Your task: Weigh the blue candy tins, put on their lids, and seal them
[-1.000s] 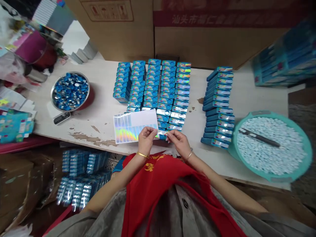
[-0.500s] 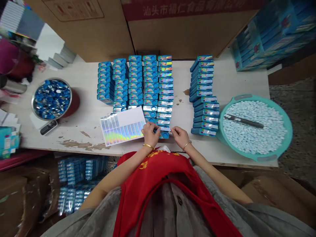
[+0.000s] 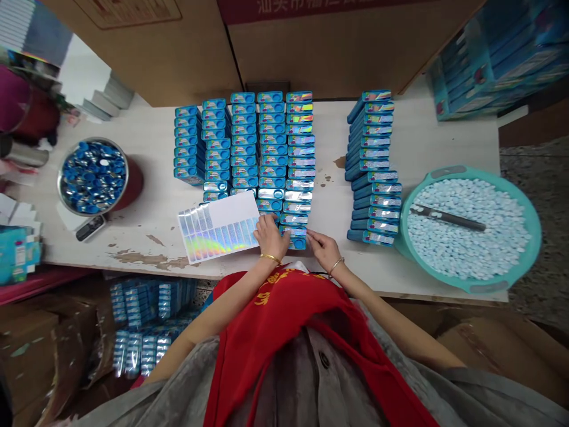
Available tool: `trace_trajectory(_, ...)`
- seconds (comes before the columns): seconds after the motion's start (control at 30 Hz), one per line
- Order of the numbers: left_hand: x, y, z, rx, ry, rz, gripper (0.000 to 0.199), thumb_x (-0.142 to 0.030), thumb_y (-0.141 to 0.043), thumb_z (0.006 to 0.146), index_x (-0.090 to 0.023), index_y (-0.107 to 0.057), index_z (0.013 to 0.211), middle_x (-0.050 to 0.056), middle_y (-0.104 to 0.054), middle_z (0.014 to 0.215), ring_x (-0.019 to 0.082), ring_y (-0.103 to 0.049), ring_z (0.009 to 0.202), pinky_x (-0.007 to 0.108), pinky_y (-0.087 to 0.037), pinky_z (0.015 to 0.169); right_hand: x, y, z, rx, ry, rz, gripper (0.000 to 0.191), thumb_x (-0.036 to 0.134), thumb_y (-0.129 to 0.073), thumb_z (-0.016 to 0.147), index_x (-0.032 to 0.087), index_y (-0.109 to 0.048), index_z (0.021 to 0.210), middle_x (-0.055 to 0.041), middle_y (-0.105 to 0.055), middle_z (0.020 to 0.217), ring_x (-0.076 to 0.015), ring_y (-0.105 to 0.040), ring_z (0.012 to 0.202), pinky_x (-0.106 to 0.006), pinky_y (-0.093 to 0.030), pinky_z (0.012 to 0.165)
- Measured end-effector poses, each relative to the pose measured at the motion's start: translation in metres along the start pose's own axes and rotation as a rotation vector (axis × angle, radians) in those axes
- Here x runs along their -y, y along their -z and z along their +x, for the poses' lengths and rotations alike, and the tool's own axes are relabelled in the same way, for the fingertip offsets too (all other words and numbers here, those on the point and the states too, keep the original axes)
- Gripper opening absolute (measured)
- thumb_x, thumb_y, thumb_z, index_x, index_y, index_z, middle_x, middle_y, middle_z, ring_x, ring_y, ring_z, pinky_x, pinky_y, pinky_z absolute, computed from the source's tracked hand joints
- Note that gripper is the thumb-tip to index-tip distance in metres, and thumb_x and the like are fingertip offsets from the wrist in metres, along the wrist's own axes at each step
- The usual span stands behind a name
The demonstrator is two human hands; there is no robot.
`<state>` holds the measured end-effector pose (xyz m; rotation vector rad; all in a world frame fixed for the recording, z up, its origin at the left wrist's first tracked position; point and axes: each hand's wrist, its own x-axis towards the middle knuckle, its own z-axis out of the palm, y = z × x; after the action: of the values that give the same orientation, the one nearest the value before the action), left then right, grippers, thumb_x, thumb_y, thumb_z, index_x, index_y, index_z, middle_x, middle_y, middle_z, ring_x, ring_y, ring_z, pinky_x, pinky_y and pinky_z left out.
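Upright blue tins [image 3: 271, 150] stand packed in rows in front of me, several with a shiny sticker along the top edge. At the near end of the rightmost row, a narrow silvery sticker [image 3: 296, 232] lies along a tin's top. My left hand [image 3: 271, 238] is closed, its thumb at the sticker's left end. My right hand [image 3: 324, 249] is also closed, fingertips pinched at the right end. A holographic sticker sheet [image 3: 222, 228], partly peeled to bare white backing, lies beside my left hand, which covers part of its right edge. The fingertips' exact contact is hidden.
A separate row of stickered tins [image 3: 376, 169] stands to the right, by a turquoise basin [image 3: 531, 237] of pale tablets [image 3: 466, 255] with a dark scoop-like tool [image 3: 453, 219]. At left, a pot [image 3: 133, 181] of blue caps rests on a scale [image 3: 89, 228]. Large cartons [image 3: 347, 59] block the back.
Both hands have stayed near the same tin. The sticker, held between them before, now lies down along the tin's top. My left thumb has shifted slightly, and the view has moved a little.
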<state>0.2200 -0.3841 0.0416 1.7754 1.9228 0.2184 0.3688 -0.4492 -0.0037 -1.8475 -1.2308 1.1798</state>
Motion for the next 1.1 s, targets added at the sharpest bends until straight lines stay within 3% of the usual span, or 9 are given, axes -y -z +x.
trace_trajectory(0.13,-0.001,0.002,-0.002,0.031,-0.006,0.017,0.035,-0.030,-0.069,0.075,-0.022,-0.049,0.102,0.011,-0.053,0.110,0.031,-0.050,0.105,0.042,-0.037,0.083,0.002,0.007,-0.005,0.150,0.018,-0.316,0.044,0.032,-0.036,0.089,0.017,-0.064,0.118,-0.0068,-0.069,0.077,-0.0215,-0.060,0.070,-0.033,-0.047,0.067)
trace_trajectory(0.27,0.032,0.036,0.013,-0.028,-0.197,-0.087,0.011,-0.030,-0.055,0.087,-0.021,-0.054,0.093,0.008,-0.058,0.100,0.023,-0.053,0.097,0.036,-0.039,0.082,0.035,0.007,0.008,-0.053,0.181,-0.626,0.048,0.028,-0.032,0.093,0.010,-0.050,0.134,-0.0159,-0.066,0.101,-0.0267,-0.059,0.090,-0.038,-0.042,0.076)
trace_trajectory(0.33,0.067,0.068,0.031,-0.130,-0.273,-0.086,0.014,-0.025,-0.044,0.092,-0.020,-0.057,0.095,0.008,-0.060,0.097,0.021,-0.053,0.094,0.035,-0.040,0.083,0.068,-0.008,0.022,-0.040,0.327,-0.651,0.050,0.031,-0.029,0.096,0.009,-0.045,0.138,-0.0160,-0.064,0.101,-0.0269,-0.056,0.093,-0.038,-0.039,0.079)
trace_trajectory(0.4,0.107,0.102,0.052,-0.243,-0.230,0.012,0.022,-0.020,-0.039,0.092,-0.019,-0.058,0.103,0.010,-0.061,0.100,0.023,-0.053,0.096,0.037,-0.040,0.085,0.104,-0.036,0.039,0.087,0.463,-0.689,0.050,0.031,-0.026,0.097,0.011,-0.045,0.139,-0.0148,-0.062,0.098,-0.0266,-0.054,0.093,-0.037,-0.037,0.080)
trace_trajectory(0.5,0.157,0.133,0.079,-0.231,-0.137,0.204,0.029,-0.018,-0.042,0.089,-0.020,-0.060,0.111,0.012,-0.062,0.107,0.028,-0.051,0.100,0.041,-0.038,0.084,0.147,-0.089,0.064,0.332,0.557,-0.801,0.049,0.027,-0.027,0.098,0.014,-0.040,0.143,-0.0151,-0.060,0.105,-0.0272,-0.051,0.097,-0.037,-0.033,0.081)
trace_trajectory(0.6,0.182,0.137,0.091,-0.087,-0.165,0.335,0.029,-0.021,-0.043,0.089,-0.023,-0.063,0.110,0.011,-0.063,0.106,0.029,-0.050,0.098,0.042,-0.036,0.080,0.164,-0.132,0.080,0.505,0.526,-0.905,0.049,0.026,-0.029,0.098,0.013,-0.037,0.144,-0.0173,-0.058,0.115,-0.0278,-0.050,0.103,-0.038,-0.032,0.084)
trace_trajectory(0.67,0.188,0.131,0.092,-0.039,-0.208,0.383,0.029,-0.022,-0.042,0.090,-0.025,-0.065,0.108,0.011,-0.063,0.105,0.028,-0.050,0.098,0.042,-0.033,0.079,0.163,-0.147,0.086,0.531,0.490,-0.936,0.049,0.026,-0.030,0.098,0.012,-0.037,0.144,-0.0178,-0.056,0.119,-0.0280,-0.049,0.105,-0.039,-0.032,0.085)
trace_trajectory(0.93,0.194,0.120,0.082,-0.077,-0.307,0.370,0.024,-0.022,-0.040,0.093,-0.025,-0.063,0.101,0.009,-0.063,0.112,0.026,-0.049,0.101,0.042,-0.029,0.082,0.162,-0.147,0.085,0.501,0.464,-0.925,0.048,0.030,-0.031,0.098,0.015,-0.041,0.142,-0.0172,-0.057,0.119,-0.0283,-0.050,0.105,-0.038,-0.033,0.085)
trace_trajectory(1.1,0.183,0.134,0.057,-0.074,-0.313,0.298,0.012,-0.026,-0.047,0.090,-0.021,-0.058,0.088,0.008,-0.064,0.105,0.025,-0.052,0.098,0.040,-0.032,0.081,0.162,-0.149,0.085,0.486,0.474,-0.924,0.049,0.031,-0.031,0.097,0.014,-0.041,0.142,-0.0183,-0.056,0.120,-0.0291,-0.049,0.105,-0.039,-0.034,0.085)
